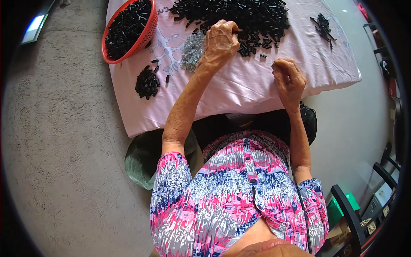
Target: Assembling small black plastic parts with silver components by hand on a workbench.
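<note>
My left hand (221,40) is at the near edge of a large heap of small black plastic pieces (239,15), its fingers curled together at the tips; what they pinch, if anything, is hidden. Beside its wrist lies a pile of small silvery metal parts (192,52). My right hand (290,79) is held over the pink cloth, nearer to me, with thumb and fingers pressed together. Something tiny and dark seems to show at its fingertips, too small to name. One loose black piece (263,56) lies between the two hands.
A red plastic basket (153,26) full of black pieces stands at the table's far left. A smaller black pile (147,83) lies nearer on the pink tablecloth (231,96). Thin black parts (323,29) lie at the right. A green bag (143,160) is below the table's front edge.
</note>
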Action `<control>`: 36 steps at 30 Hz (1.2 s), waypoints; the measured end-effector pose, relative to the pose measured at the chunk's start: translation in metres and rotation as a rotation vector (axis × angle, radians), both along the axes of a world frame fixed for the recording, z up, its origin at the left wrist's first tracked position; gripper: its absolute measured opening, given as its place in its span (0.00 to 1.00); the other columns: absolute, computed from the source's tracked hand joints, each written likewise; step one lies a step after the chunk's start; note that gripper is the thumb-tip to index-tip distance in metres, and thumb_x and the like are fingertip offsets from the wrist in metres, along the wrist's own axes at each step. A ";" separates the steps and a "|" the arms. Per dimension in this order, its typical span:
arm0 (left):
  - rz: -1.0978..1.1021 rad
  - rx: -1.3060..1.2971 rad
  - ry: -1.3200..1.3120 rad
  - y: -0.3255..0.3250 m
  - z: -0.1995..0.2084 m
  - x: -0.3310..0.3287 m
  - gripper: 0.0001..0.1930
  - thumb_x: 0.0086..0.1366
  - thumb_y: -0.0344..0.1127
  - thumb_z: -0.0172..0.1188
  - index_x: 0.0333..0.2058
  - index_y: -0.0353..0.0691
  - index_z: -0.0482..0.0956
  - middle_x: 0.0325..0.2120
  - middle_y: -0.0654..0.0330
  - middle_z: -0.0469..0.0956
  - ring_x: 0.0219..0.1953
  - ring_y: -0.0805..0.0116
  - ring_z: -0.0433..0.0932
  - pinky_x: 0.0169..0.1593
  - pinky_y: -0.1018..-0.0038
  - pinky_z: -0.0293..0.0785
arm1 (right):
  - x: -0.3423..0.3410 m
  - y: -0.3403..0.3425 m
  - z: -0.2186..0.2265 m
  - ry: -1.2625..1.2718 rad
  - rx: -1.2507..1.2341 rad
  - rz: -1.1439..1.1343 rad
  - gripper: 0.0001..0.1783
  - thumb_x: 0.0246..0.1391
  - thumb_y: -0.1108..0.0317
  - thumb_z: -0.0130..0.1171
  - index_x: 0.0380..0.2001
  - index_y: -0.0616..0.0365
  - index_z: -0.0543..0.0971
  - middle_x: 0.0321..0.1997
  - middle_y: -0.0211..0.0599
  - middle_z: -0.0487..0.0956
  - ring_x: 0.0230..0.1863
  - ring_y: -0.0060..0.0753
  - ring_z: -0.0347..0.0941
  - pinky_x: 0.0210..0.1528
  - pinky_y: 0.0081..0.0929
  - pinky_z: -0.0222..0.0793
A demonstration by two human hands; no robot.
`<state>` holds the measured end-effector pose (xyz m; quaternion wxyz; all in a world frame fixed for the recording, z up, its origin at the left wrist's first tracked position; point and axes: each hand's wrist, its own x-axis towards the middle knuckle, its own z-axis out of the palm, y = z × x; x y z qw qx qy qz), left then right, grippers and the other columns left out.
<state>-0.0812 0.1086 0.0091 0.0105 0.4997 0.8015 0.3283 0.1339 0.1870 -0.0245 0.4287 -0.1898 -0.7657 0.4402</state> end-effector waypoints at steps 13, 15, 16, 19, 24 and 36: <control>0.060 0.163 -0.355 -0.018 0.005 -0.002 0.08 0.61 0.27 0.60 0.38 0.34 0.83 0.29 0.58 0.84 0.30 0.72 0.83 0.37 0.77 0.79 | 0.000 0.000 0.001 0.003 -0.038 0.003 0.10 0.47 0.85 0.61 0.35 0.64 0.78 0.35 0.38 0.79 0.33 0.26 0.78 0.34 0.20 0.74; 0.133 0.100 -0.395 -0.027 0.008 0.002 0.07 0.61 0.27 0.60 0.37 0.35 0.83 0.28 0.60 0.84 0.30 0.74 0.83 0.37 0.78 0.79 | 0.000 0.000 0.002 0.004 -0.014 -0.002 0.10 0.48 0.85 0.60 0.35 0.64 0.78 0.35 0.38 0.79 0.33 0.26 0.78 0.34 0.20 0.74; 0.153 0.068 -0.413 -0.030 0.009 0.006 0.06 0.61 0.28 0.60 0.36 0.35 0.82 0.28 0.60 0.83 0.30 0.74 0.83 0.37 0.78 0.79 | 0.000 0.000 0.002 0.004 -0.016 -0.001 0.10 0.48 0.85 0.60 0.35 0.64 0.78 0.35 0.38 0.79 0.33 0.26 0.78 0.34 0.20 0.74; 0.122 0.078 -0.414 -0.036 0.006 0.010 0.05 0.61 0.28 0.60 0.35 0.35 0.82 0.28 0.59 0.84 0.29 0.75 0.82 0.37 0.78 0.80 | 0.000 -0.001 0.003 -0.002 -0.028 -0.003 0.10 0.48 0.86 0.60 0.35 0.65 0.78 0.35 0.38 0.79 0.33 0.27 0.78 0.35 0.21 0.74; 0.168 0.035 -0.442 -0.032 0.015 0.016 0.06 0.61 0.28 0.60 0.35 0.35 0.82 0.28 0.58 0.84 0.29 0.73 0.83 0.37 0.77 0.80 | -0.001 -0.003 0.006 -0.013 -0.020 -0.009 0.10 0.48 0.86 0.60 0.34 0.65 0.78 0.35 0.38 0.80 0.34 0.27 0.79 0.36 0.21 0.75; 0.023 0.092 -0.669 -0.015 0.021 0.028 0.07 0.61 0.29 0.61 0.36 0.34 0.83 0.28 0.58 0.84 0.31 0.73 0.83 0.37 0.77 0.81 | -0.001 -0.002 0.003 -0.011 -0.010 -0.011 0.10 0.48 0.85 0.60 0.35 0.65 0.78 0.36 0.38 0.80 0.34 0.26 0.79 0.34 0.20 0.74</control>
